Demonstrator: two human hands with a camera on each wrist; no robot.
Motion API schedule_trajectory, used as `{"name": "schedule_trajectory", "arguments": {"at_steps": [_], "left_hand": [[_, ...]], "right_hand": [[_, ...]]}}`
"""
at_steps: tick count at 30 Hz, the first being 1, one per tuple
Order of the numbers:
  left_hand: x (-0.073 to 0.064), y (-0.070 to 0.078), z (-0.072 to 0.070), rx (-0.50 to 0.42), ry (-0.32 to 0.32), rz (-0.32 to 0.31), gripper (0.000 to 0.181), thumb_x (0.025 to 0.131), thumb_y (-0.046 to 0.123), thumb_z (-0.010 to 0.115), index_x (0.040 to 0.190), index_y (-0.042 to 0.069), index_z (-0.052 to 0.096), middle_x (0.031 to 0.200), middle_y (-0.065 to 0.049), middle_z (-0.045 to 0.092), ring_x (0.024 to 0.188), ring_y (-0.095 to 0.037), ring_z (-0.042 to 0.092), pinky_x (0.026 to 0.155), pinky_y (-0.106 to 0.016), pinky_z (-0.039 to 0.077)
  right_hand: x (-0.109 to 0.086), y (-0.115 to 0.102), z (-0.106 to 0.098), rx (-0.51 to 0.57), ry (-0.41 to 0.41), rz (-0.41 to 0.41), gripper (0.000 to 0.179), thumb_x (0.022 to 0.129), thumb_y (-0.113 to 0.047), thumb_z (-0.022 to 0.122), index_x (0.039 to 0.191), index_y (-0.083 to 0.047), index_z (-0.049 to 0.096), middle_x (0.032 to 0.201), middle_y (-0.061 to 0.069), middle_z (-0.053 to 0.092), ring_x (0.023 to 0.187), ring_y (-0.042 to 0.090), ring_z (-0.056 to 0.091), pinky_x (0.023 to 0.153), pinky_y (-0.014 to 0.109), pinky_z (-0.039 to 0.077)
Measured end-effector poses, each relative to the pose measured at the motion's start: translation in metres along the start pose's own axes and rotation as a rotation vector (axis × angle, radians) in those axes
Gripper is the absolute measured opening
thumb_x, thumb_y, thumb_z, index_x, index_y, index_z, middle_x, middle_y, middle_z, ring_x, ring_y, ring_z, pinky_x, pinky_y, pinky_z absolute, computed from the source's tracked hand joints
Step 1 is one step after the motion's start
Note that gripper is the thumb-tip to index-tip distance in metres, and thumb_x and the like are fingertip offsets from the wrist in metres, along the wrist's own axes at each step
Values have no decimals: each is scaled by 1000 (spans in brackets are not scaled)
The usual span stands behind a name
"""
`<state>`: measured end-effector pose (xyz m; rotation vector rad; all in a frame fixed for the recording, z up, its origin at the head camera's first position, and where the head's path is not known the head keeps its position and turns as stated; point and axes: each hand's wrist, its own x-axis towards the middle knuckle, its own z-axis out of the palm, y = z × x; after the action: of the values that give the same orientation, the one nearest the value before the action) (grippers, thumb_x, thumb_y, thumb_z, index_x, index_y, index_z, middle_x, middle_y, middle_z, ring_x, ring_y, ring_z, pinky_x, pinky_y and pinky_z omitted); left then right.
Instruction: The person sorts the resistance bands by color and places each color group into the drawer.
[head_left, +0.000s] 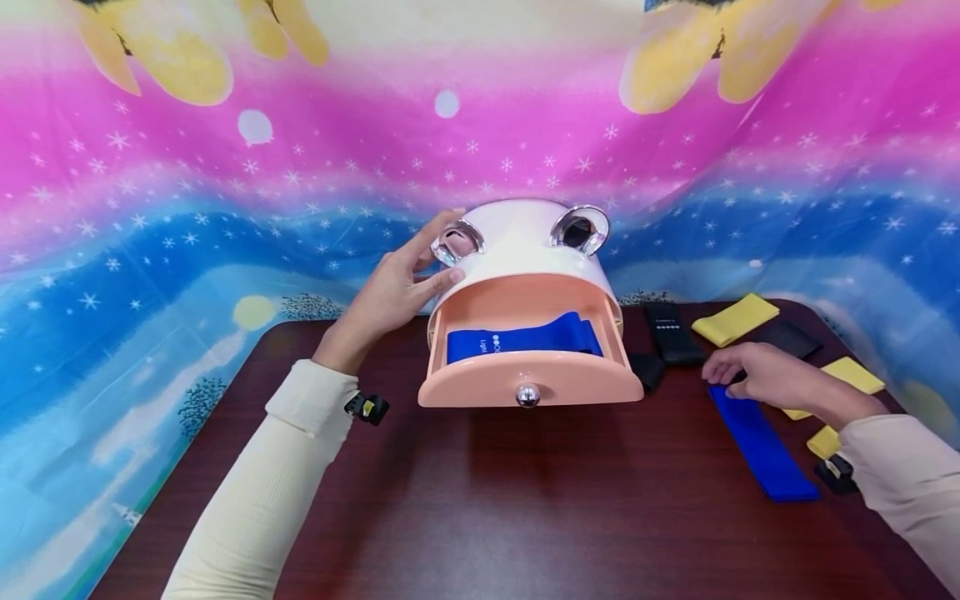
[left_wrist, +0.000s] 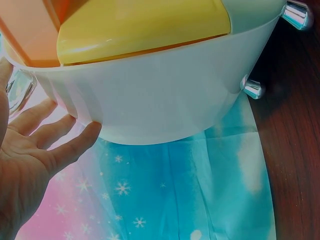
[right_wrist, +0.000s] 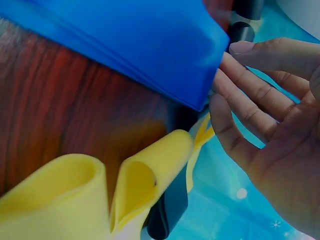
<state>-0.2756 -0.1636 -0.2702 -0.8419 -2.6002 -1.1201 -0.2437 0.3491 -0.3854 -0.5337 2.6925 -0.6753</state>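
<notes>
A white case (head_left: 517,229) with two chrome-ringed eyes stands toward the back of the table, its peach drawer (head_left: 528,375) pulled out. Inside that drawer lies a folded blue resistance band (head_left: 525,337) marked "Light". My left hand (head_left: 393,292) rests on the case's left side, thumb by the eye at the front and fairly straight fingers against the wall (left_wrist: 165,105). On the right, my right hand (head_left: 772,375) is at the far end of another blue resistance band (head_left: 761,446). In the right wrist view its fingertips touch the edge of the blue band (right_wrist: 150,45), thumb apart.
Yellow bands (head_left: 735,319) and black bands (head_left: 671,333) lie to the right of the case, several of them beyond and beside my right hand. A yellow panel (left_wrist: 145,30) shows beneath the drawer. Patterned cloth (head_left: 360,167) hangs behind the table (head_left: 525,517).
</notes>
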Motion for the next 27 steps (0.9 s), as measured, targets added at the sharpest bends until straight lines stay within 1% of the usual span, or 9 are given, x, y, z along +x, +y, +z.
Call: {"name": "schedule_trajectory", "arguments": {"at_steps": [8, 13, 17, 22, 27], "left_hand": [[0, 0, 0, 0, -2, 6, 74, 103, 33, 69, 163, 49, 29, 157, -11, 55, 136, -32, 63, 107, -52, 56], [0, 0, 0, 0, -3, 2, 74, 103, 33, 69, 162, 50, 29, 155, -11, 57, 135, -32, 63, 107, -52, 56], [0, 0, -1, 5, -1, 3, 74, 103, 33, 69, 162, 50, 29, 153, -12, 58, 135, -32, 64, 107, -52, 56], [0, -1, -1, 16, 1, 9, 74, 103, 33, 69, 163, 49, 28, 154, -12, 57, 134, -32, 64, 106, -52, 57], [0, -1, -1, 23, 1, 10, 74, 103, 33, 69, 163, 48, 28, 154, -12, 57, 134, -33, 64, 106, -52, 57]], "right_hand": [[1, 4, 4, -8, -5, 7, 28, 90, 9, 68, 117, 3, 69, 110, 12, 69, 100, 27, 63, 73, 29, 57], [1, 4, 4, -27, -16, 2, 31, 88, 11, 69, 118, 3, 69, 110, 13, 68, 100, 29, 62, 72, 30, 57], [0, 2, 4, -30, -15, -2, 30, 88, 13, 68, 117, 3, 68, 106, 11, 67, 96, 27, 61, 69, 28, 56], [-2, -2, 2, -22, -19, 1, 30, 89, 14, 65, 117, 3, 68, 106, 14, 68, 93, 26, 60, 65, 26, 52], [-6, -13, -4, -49, -21, 0, 31, 91, 15, 63, 119, 3, 67, 108, 17, 69, 94, 26, 61, 63, 26, 49]]}}
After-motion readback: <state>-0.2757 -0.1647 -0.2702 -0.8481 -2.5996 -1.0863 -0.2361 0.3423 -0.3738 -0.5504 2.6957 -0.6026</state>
